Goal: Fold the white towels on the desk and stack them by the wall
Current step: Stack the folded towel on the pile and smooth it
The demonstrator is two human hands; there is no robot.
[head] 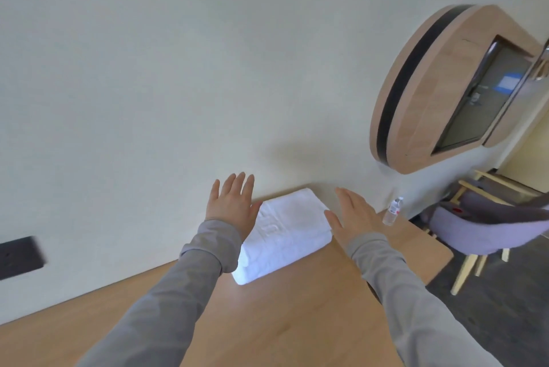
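Observation:
A stack of folded white towels [285, 233] lies on the wooden desk [297, 316], pushed up against the pale wall [178, 69]. My left hand [233, 203] is raised flat at the stack's left end, fingers spread, holding nothing. My right hand [355, 216] is spread flat at the stack's right end, also holding nothing. Whether either palm touches the towels cannot be told. Both arms wear grey sleeves.
A small plastic water bottle [392, 211] stands on the desk near the wall, right of the towels. A purple chair with light wooden legs [490, 230] sits off the desk's right end. A wood-framed screen [463, 90] hangs on the wall above. A dark wall socket [19, 256] is at left.

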